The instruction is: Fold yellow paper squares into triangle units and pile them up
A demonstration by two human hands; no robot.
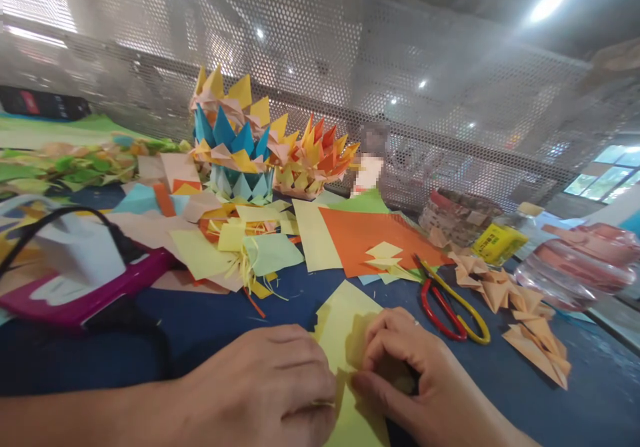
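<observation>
A pale yellow sheet of paper [347,310] lies on the dark blue table [210,347] in front of me, between my two hands. My left hand [273,380] is closed with curled fingers at the sheet's left edge; the fingertips are mostly hidden, and a thin yellow bit of paper shows near them. My right hand [415,360] holds the right edge, thumb and fingers bent against the paper. Beyond it lie red and yellow handled scissors [453,307] and an orange sheet [373,237] with small yellow paper pieces on top.
Folded paper crowns [240,147] stand at the back. A purple and black tool [115,287], probably a glue gun, lies left among paper scraps [200,254]. Folded peach pieces [540,347], a yellow-labelled bottle [500,240] and a pink clear container [580,264] are at right.
</observation>
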